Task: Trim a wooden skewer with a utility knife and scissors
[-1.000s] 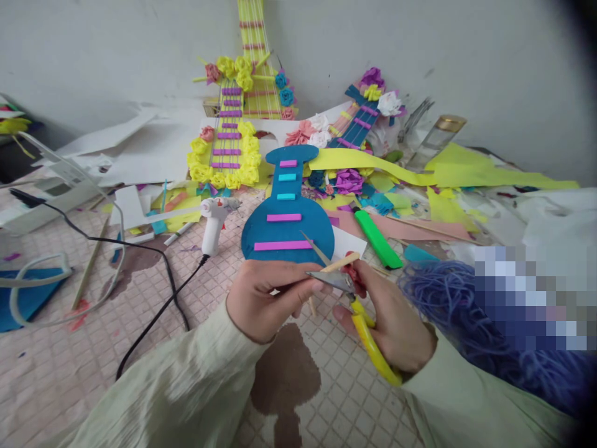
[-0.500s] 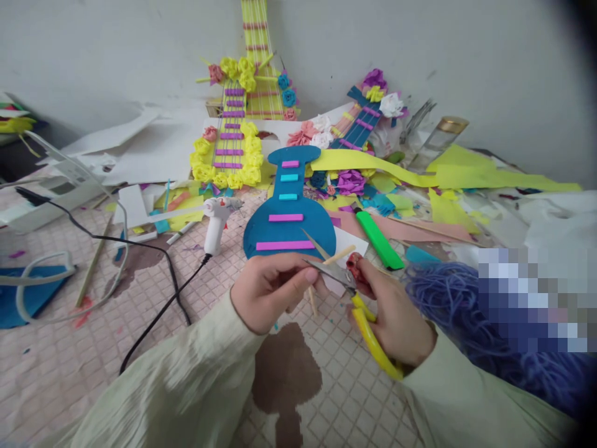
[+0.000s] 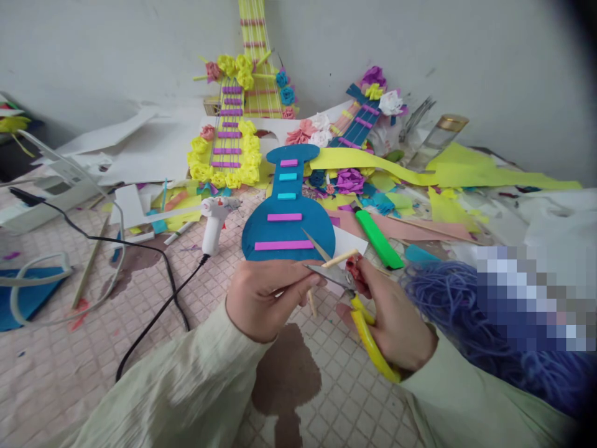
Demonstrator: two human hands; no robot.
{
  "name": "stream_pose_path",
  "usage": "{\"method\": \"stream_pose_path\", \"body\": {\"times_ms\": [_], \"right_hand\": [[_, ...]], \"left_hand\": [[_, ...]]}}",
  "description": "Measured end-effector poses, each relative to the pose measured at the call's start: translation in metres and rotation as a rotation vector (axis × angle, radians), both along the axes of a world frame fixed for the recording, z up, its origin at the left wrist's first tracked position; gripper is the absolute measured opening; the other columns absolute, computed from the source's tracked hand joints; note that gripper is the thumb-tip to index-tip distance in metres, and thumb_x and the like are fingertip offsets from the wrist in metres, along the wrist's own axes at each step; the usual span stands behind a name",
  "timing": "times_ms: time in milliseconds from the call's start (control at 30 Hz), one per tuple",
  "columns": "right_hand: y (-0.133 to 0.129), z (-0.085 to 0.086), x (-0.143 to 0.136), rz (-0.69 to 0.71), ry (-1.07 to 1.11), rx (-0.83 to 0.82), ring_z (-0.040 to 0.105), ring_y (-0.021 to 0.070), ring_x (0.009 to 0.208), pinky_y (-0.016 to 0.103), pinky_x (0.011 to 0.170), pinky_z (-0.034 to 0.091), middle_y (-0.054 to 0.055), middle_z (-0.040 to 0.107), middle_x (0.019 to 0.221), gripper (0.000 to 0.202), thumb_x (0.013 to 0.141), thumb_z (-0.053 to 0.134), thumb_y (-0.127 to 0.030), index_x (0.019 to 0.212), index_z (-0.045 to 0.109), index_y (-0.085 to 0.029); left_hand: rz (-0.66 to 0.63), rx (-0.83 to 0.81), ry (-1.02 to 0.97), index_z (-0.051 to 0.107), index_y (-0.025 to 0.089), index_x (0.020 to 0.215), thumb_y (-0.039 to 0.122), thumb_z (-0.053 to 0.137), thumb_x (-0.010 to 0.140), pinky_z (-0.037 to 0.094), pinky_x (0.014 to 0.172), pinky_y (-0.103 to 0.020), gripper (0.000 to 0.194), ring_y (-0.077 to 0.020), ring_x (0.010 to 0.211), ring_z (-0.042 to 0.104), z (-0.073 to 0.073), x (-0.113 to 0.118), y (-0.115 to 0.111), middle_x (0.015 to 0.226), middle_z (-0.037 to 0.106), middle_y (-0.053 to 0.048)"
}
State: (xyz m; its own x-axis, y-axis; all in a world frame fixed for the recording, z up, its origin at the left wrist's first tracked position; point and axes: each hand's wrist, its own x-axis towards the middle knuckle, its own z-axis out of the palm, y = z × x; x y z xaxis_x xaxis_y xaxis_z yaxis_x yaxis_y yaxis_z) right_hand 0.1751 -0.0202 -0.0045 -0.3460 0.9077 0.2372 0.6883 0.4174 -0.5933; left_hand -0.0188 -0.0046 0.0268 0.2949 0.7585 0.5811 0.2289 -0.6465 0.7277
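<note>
My right hand grips scissors by their yellow handle, and a reddish part shows near my fingers. The blades stand apart, pointing toward my left hand. A thin wooden stick lies across the blades; the fingers of my left hand are pinched together at its near end, which they partly hide. Beneath, another short piece of wooden stick is partly covered by my left hand. Just beyond both hands lies a blue guitar-shaped cutout with pink and light-blue strips across it.
To the left stands a white glue gun with a black cord. A green box cutter lies on the right, near a tangle of purple-blue yarn. Paper scraps and flower-decorated guitar shapes fill the back, beside a glass jar.
My left hand has shifted slightly left and down. The stick's far end has moved a little to the right across the blades, while the scissors stay nearly in place.
</note>
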Motion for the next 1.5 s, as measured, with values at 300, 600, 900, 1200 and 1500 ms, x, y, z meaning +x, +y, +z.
{"method": "stream_pose_path", "body": {"times_ms": [300,600,900,1200,1500], "right_hand": [[-0.004,-0.007,-0.003,0.013,0.088,-0.059,0.053,0.0203,0.077,0.035,0.068,0.047,0.006,0.051,0.084,0.030,0.064,0.054,-0.021,0.089,0.037,-0.020],[-0.001,-0.004,-0.005,0.003,0.095,-0.116,0.050,0.0171,0.066,0.030,0.059,0.044,0.003,0.049,0.076,0.030,0.063,0.055,-0.023,0.087,0.038,-0.019],[-0.002,0.001,-0.009,-0.005,0.100,-0.078,0.045,0.0168,0.076,0.031,0.067,0.040,0.004,0.045,0.083,0.023,0.069,0.052,-0.019,0.085,0.035,-0.019],[-0.001,-0.008,-0.006,-0.070,0.017,0.060,0.046,0.0177,0.072,0.031,0.062,0.041,0.004,0.045,0.083,0.041,0.065,0.048,-0.013,0.103,0.034,-0.019],[-0.003,0.000,-0.005,-0.036,0.007,0.038,0.045,0.0250,0.089,0.041,0.076,0.041,0.009,0.044,0.092,0.042,0.066,0.057,-0.023,0.101,0.034,-0.018]], "left_hand": [[0.110,0.205,0.086,0.066,0.011,0.075,0.007,0.058,0.073,0.039,0.036,-0.011,0.009,-0.0045,0.040,0.051,0.000,0.003,-0.004,0.050,0.061,0.001],[-0.097,-0.295,-0.043,0.062,0.011,0.072,0.021,0.046,0.084,0.035,0.033,-0.014,0.022,-0.0031,0.035,0.043,-0.001,-0.003,0.002,0.054,0.060,-0.001],[-0.037,-0.154,0.017,0.065,0.013,0.068,0.015,0.050,0.080,0.038,0.038,-0.014,0.019,-0.0059,0.046,0.053,0.004,-0.002,0.000,0.066,0.067,-0.003],[-0.004,0.012,0.024,0.065,0.012,0.066,0.007,0.051,0.076,0.044,0.045,-0.015,0.018,-0.0081,0.054,0.058,0.000,0.000,-0.002,0.073,0.069,-0.006],[0.024,0.041,0.038,0.065,0.011,0.076,0.007,0.051,0.077,0.038,0.040,-0.016,0.014,-0.0065,0.048,0.050,-0.005,0.002,-0.002,0.063,0.064,-0.004]]}}
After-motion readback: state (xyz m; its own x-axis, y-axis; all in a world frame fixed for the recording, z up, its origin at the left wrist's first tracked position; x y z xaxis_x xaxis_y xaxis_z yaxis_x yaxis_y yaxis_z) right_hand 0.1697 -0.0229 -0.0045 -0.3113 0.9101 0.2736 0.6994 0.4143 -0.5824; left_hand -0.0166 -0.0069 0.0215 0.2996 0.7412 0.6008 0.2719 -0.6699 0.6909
